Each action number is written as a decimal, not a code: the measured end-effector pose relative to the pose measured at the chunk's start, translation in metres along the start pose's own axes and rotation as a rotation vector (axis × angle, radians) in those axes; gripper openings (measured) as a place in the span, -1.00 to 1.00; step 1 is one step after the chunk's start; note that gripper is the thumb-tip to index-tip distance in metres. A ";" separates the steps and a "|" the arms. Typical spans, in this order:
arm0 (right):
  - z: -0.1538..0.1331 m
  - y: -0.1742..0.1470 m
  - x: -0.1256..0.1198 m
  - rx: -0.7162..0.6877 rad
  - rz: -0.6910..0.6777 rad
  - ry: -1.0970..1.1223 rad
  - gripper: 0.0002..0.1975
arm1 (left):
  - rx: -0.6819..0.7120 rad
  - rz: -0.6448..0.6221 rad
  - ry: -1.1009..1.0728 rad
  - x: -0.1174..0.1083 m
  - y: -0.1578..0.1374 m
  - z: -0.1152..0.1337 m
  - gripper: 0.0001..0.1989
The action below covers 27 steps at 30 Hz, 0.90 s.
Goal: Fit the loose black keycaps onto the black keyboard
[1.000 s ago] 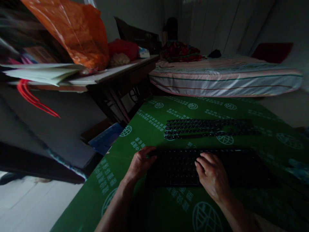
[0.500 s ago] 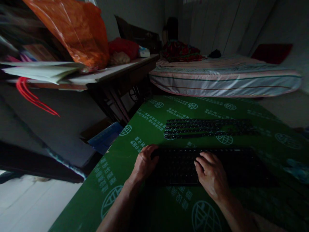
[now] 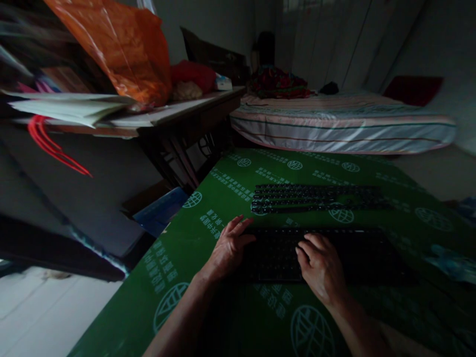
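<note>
The keyboard [image 3: 366, 258] lies flat on the green worktop [image 3: 230, 196], so dark that its right half reads as one black slab; single keys there cannot be made out. Its left end is partly covered by the left hand [image 3: 229, 245], whose grip stands fairly wide, thumb and fingers parted over the keyboard's upper left corner — whether the thumb presses down on it is hard to tell.

The right hand [image 3: 320, 267] is at the middle of the keyboard, fingers bent and tips towards its left part. The hand hides the stretch beneath it, and I cannot tell whether this grip is narrow on something small or merely resting. Both forearms are cut off below the keyboard.

Just beyond the keyboard lie loose keys [image 3: 269, 195] in rows, apart from it; towards their right end they blur into shadow. Right of the keyboard is a bluish thing [image 3: 451, 263], too murky to name. Far to the left of the keyboard, an orange bag [image 3: 137, 54] is cut by the upper edge. Beyond the keyboard and worktop stands a bed [image 3: 345, 131], its far side dim.
</note>
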State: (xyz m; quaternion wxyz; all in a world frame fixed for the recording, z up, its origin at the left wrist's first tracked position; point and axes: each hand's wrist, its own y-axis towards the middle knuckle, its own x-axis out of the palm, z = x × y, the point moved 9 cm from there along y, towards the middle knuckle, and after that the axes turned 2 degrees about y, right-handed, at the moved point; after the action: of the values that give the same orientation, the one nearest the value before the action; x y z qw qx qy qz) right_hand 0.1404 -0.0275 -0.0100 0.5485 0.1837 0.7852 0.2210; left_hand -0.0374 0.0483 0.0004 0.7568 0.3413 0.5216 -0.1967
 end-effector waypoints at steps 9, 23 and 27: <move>0.000 -0.001 0.002 -0.002 -0.002 -0.018 -0.83 | -0.093 -0.030 0.038 -0.001 0.005 0.007 -0.71; 0.000 0.002 0.002 0.042 -0.051 0.013 -0.84 | -0.199 0.076 0.207 -0.004 0.023 0.023 -0.80; -0.002 0.003 0.001 0.045 -0.049 0.008 -0.85 | -0.193 0.093 0.225 -0.005 0.023 0.022 -0.81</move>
State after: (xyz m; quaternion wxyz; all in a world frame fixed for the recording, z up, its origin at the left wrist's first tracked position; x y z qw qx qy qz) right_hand 0.1388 -0.0245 -0.0081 0.5463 0.1759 0.7964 0.1906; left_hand -0.0101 0.0479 0.0166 0.7310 0.3107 0.6034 -0.0707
